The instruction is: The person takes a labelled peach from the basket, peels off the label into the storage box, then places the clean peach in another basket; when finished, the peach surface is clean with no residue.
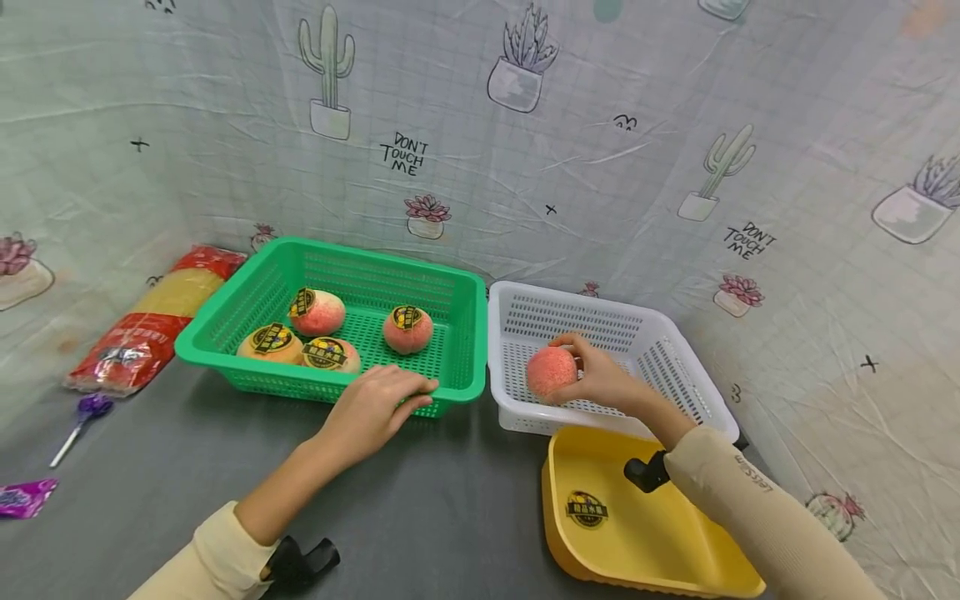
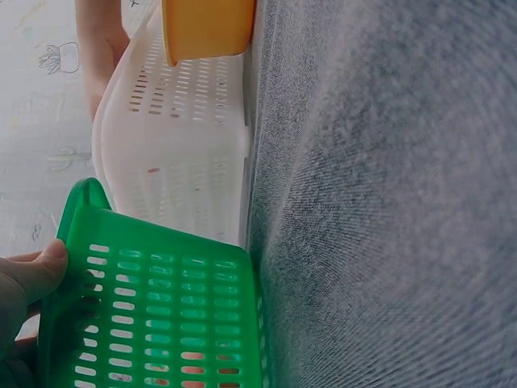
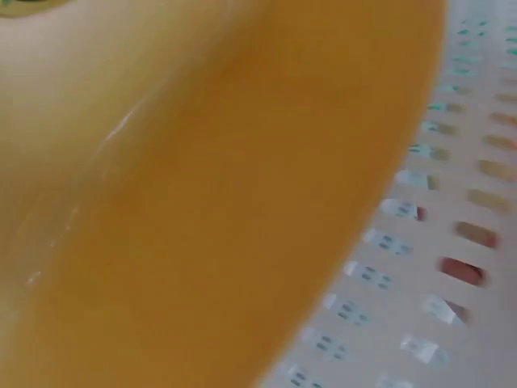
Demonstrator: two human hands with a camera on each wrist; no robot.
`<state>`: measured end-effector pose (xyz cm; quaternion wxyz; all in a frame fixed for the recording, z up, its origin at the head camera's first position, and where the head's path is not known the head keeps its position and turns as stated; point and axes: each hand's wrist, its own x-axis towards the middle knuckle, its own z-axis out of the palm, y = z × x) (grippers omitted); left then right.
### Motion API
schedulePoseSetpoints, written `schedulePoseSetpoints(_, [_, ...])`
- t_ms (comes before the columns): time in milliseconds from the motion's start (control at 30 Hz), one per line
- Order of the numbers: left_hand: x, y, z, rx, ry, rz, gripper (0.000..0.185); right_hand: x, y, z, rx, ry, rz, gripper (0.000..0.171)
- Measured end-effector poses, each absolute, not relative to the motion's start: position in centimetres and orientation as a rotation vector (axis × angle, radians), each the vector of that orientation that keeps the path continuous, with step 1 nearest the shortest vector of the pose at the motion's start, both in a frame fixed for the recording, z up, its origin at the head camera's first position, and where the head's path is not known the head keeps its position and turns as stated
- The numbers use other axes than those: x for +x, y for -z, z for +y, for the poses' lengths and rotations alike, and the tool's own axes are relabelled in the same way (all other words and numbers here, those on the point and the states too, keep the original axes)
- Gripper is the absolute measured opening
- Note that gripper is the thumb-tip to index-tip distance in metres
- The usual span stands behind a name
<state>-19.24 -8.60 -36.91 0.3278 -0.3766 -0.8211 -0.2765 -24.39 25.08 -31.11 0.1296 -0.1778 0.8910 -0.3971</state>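
A pink-red peach, showing no sticker on its visible side, is in my right hand, which grips it at the white basket. Over the front rim of the green basket lies my left hand; the left wrist view has its thumb against the rim's outside. Several peaches with black-and-gold stickers sit in the green basket, one of them apart on the right. The right wrist view catches only the yellow bin and the white basket's slotted wall, no hand.
In front of the white basket, under my right forearm, stands the yellow bin with a black-and-gold sticker inside. A red-and-yellow packet, a purple lollipop and a purple wrapper lie left. Behind hangs a cactus-print cloth.
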Motion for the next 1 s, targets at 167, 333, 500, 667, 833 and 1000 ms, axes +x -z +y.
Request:
schedulePoseSetpoints(167, [-19.2, 37.0, -8.5, -0.986, 0.721, -2.152, 0.022, -25.4, 32.4, 24.8, -0.549, 1.054, 2.52, 0.07])
schedulePoseSetpoints(333, [-19.1, 36.9, -8.6, -0.988, 0.714, -2.152, 0.023, -25.9, 33.4, 24.3, -0.557, 0.986, 2.47, 0.068])
schedulePoseSetpoints(500, [-19.1, 36.9, -8.6, -0.986, 0.711, -2.163, 0.022, -26.4, 34.1, 23.4, -0.56, 0.893, 2.519, 0.067])
schedulePoseSetpoints(667, [-19.0, 36.8, -8.7, -0.989, 0.714, -2.166, 0.022, -26.4, 34.2, 22.6, -0.548, 0.821, 2.559, 0.066])
schedulePoseSetpoints(833, [-19.1, 36.9, -8.6, -0.991, 0.714, -2.167, 0.022, -26.2, 33.8, 22.4, -0.539, 0.758, 2.553, 0.069])
schedulePoseSetpoints(1000, [-19.1, 36.9, -8.7, -0.991, 0.705, -2.163, 0.021, -26.1, 33.1, 22.6, -0.586, 0.741, 2.52, 0.076])
